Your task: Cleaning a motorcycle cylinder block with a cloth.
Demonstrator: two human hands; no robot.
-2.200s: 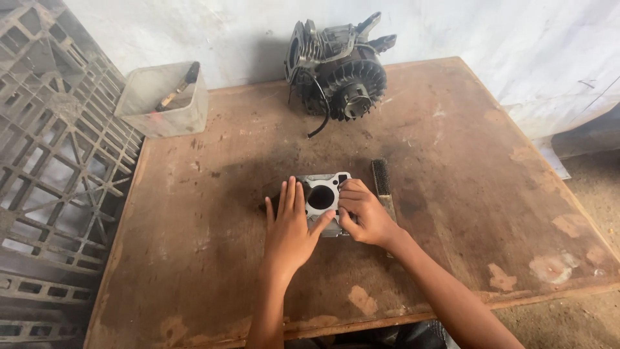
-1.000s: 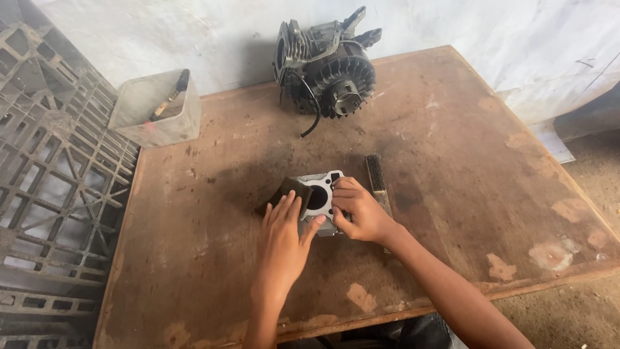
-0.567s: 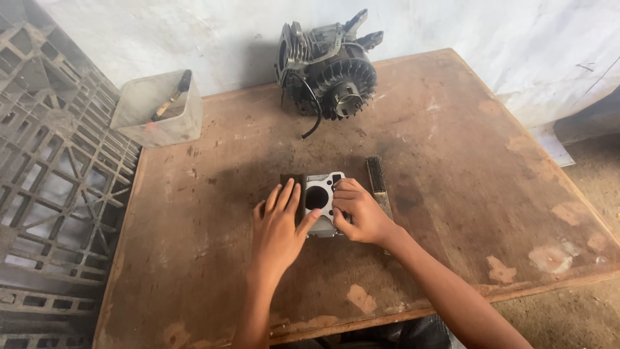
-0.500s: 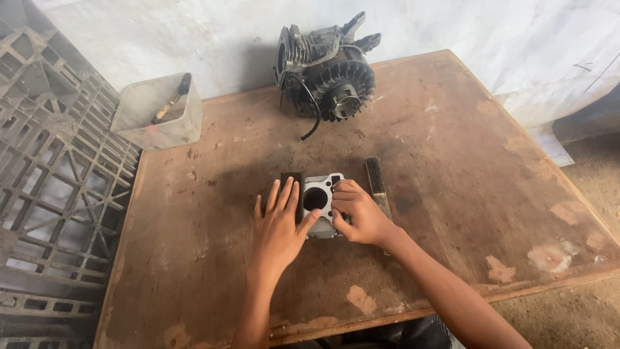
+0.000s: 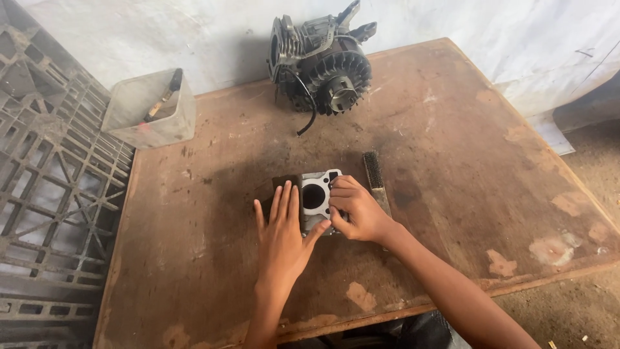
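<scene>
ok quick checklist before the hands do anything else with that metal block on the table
1. Metal block lies flat on the table, bore facing up: ok.
2. Left hand lies flat beside the block, fingers on the dark sheet at its left edge: ok.
3. Right hand has fingertips on the block's right edge: ok; how firm the hold is: cannot tell.
4. Wire brush lies just right of the right hand, within reach: ok.
5. Engine sits at the far edge, apart from the hands: ok.
6. Bore free of debris: cannot tell.
</scene>
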